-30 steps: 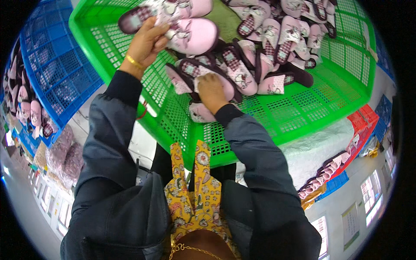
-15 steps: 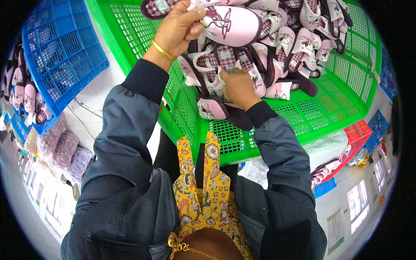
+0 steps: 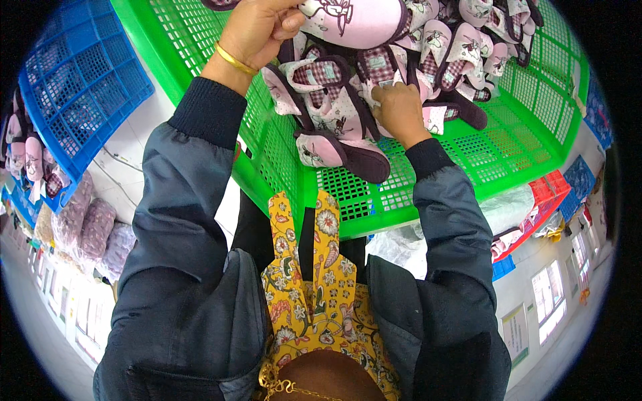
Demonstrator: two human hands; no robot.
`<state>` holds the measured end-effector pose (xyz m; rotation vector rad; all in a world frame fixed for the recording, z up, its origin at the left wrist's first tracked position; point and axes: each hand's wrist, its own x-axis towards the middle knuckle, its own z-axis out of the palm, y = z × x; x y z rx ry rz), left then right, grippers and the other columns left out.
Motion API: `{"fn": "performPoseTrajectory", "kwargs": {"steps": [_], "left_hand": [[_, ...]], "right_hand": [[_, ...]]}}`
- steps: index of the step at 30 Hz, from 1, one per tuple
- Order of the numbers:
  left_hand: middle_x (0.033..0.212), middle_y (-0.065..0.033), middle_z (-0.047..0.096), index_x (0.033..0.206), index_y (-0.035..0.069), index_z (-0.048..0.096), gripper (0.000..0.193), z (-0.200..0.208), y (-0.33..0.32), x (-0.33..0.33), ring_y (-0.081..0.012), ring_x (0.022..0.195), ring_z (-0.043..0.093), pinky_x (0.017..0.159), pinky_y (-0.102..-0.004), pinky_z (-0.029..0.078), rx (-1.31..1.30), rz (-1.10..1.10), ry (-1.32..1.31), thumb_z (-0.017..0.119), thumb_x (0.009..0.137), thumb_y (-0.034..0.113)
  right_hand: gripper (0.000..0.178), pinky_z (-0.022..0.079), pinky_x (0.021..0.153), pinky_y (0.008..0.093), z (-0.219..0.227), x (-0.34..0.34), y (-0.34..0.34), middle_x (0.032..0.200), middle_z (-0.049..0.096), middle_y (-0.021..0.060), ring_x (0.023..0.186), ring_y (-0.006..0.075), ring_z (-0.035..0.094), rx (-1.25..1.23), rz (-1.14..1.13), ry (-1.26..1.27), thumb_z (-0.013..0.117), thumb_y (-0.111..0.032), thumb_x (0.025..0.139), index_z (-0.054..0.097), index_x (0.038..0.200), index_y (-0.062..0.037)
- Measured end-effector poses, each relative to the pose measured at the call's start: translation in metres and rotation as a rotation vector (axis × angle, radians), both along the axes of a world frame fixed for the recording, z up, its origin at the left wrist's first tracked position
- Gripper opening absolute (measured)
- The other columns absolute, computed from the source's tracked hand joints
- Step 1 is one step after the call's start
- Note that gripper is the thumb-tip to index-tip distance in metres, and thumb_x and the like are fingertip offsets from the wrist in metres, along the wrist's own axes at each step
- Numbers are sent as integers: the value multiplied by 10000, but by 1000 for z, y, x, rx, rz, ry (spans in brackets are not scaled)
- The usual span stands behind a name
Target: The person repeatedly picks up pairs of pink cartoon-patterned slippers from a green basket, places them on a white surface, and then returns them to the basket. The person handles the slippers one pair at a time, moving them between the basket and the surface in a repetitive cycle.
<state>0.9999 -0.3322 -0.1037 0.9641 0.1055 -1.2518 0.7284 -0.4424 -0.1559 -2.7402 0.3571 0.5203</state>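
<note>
At the upper edge, my left hand (image 3: pixel 257 30) is closed on a pale pink slipper (image 3: pixel 364 21) with a dark line drawing and dark trim; part of it runs out of the picture. My right hand (image 3: pixel 401 112) is down among the slippers, its fingers curled on a slipper (image 3: pixel 376 65) with a checked insole. Just left of it lie more pink slippers, one with its checked insole (image 3: pixel 315 73) facing up. Nearer me, a slipper (image 3: pixel 321 150) lies with its dark sole beside it. All rest in a green mesh basket (image 3: pixel 528 137).
More slippers (image 3: pixel 461 50) are heaped at the basket's far right. A blue mesh crate (image 3: pixel 87 80) stands at left, above bagged goods (image 3: pixel 103 227). A red crate (image 3: pixel 552 190) with clear plastic sits beyond the green basket's right side.
The basket and slippers sit slightly higher and further left in view. My right hand has shifted right across the heap. My left hand still holds its slipper, further up and left.
</note>
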Motion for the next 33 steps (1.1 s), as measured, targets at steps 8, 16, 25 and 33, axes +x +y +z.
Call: {"fn": "performPoseTrajectory", "kwargs": {"steps": [8,16,25,33], "left_hand": [[754,17,528,996,93,494,125,7,0,-1,-49,484,414,376,-175,252,-4,-7,-12,538,901,26],[738,16,522,964,88,493,109,3,0,1,-48,487,422,376,-173,251,-24,-34,-32,557,896,33],[743,2,524,1016,73,467,135,5,-1,2,-53,487,435,378,-171,265,-49,-10,-25,531,907,26],[761,-4,525,1056,70,434,183,11,-1,2,-51,493,433,385,-169,267,-34,-5,-11,530,906,29]], "right_hand": [[90,405,657,408,30,20,8,653,604,67,676,268,584,77,24,-158,657,-150,647,606,711,-113],[82,417,829,399,-28,1,61,740,608,41,827,258,581,100,359,64,566,-155,728,640,703,-132],[117,397,754,377,-19,12,144,873,608,38,915,227,531,385,339,-31,571,-209,774,672,790,-153],[183,397,726,407,-88,-20,224,866,609,14,958,246,518,150,254,266,549,-228,799,724,801,-175]]}}
